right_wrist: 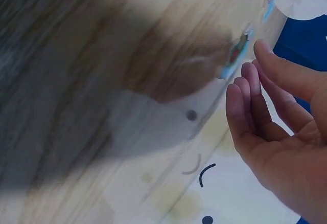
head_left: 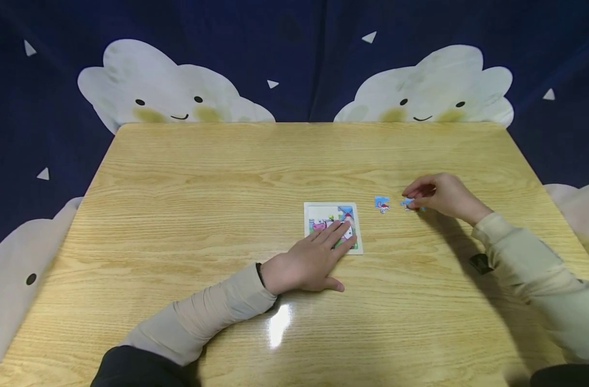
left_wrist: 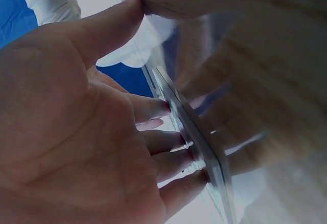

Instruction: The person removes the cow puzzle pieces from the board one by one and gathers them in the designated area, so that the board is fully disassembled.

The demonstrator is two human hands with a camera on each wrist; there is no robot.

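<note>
A square puzzle board (head_left: pixel 307 206) with a pale frame lies near the middle of the table, with a pink animal and a windmill partly pictured in it. My left hand (head_left: pixel 310 263) rests on it, fingers straight and fingertips touching its surface; they hide its lower part. In the left wrist view those fingertips meet the board's edge (left_wrist: pixel 196 137). My right hand (head_left: pixel 444 198) hovers at a blue puzzle piece (head_left: pixel 407 203), thumb and fingers bent loosely beside it. The right wrist view shows that piece (right_wrist: pixel 237 52) flat on the table, with a small gap to the thumb.
Another blue puzzle piece (head_left: pixel 382 203) lies between the board and my right hand. The wooden table (head_left: pixel 202 177) ends at the back against a dark blue cloth (head_left: pixel 294 54) printed with white clouds.
</note>
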